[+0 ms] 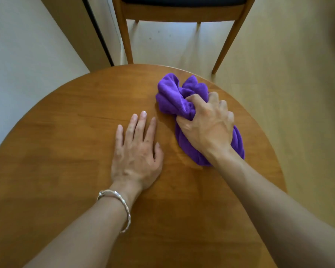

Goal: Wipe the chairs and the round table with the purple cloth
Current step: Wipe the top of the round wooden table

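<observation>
Currently my right hand (206, 125) grips the bunched purple cloth (174, 95), fingers curled into its middle, pressing it onto the round wooden bench (66, 151) toward the far right edge. Cloth sticks out ahead of and behind that hand. Left hand (135, 151) lies flat, fingers straight, on bare wood just beside the cloth. Chair (180, 12) stands beyond the bench.

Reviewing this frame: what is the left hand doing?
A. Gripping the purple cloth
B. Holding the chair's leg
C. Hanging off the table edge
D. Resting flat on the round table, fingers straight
D: the left hand lies palm down on the round table with straight fingers, while the right hand grips the bunched purple cloth beside it.
</observation>
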